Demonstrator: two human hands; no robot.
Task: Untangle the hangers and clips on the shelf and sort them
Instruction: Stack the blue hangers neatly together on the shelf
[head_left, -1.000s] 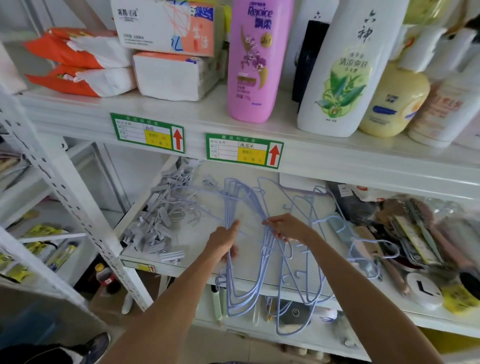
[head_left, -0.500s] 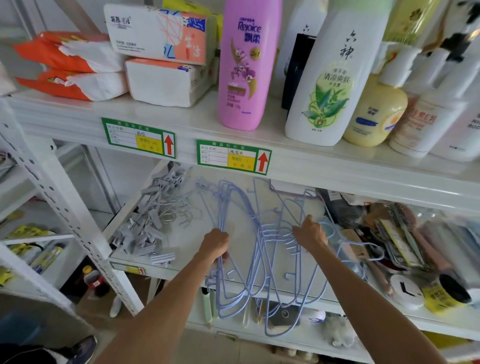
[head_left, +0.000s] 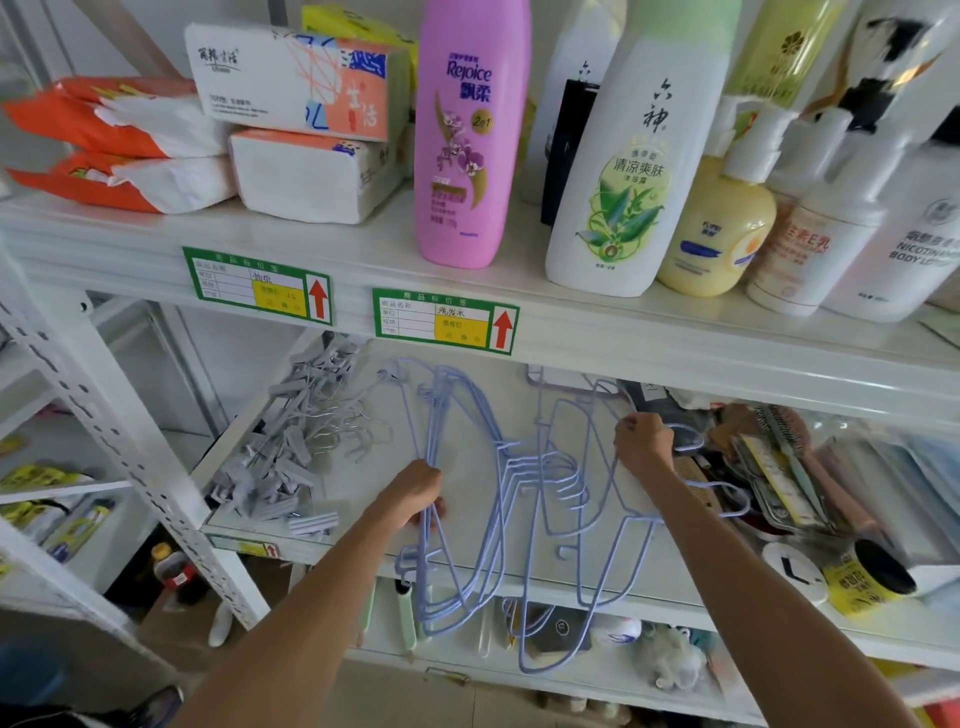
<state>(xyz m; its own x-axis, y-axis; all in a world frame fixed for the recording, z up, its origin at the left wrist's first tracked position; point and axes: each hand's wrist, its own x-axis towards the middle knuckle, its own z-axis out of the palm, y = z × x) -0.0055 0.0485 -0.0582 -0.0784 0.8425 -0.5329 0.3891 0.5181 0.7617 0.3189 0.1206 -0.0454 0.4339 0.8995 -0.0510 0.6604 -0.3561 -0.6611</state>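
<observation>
The white shelf (head_left: 353, 483) holds the task things on its middle board. A bunch of blue wire hangers (head_left: 467, 415) lies in the middle of this board, and their low ends stick out past the front edge. More blue hangers (head_left: 550, 467) lie just to the right, hooked into each other.

Both bare arms reach forward over the front edge. The left hand (head_left: 421, 493) has a tight grip, with its fingers curled round the wires of the middle bunch. The right hand (head_left: 644, 441) is farther back, near the right side, and its grip is closed on thin wires of the other hangers.

A pile of grey clips (head_left: 280, 467) lies along the left edge, apart from both hands.

On the board above stands a pink bottle (head_left: 470, 135) that says "Rejoice" and "2in1". Beside it is a white bottle (head_left: 628, 171) with green leaves. Two green price labels (head_left: 257, 285) with red arrows pointing up stick on that board's front edge.
</observation>
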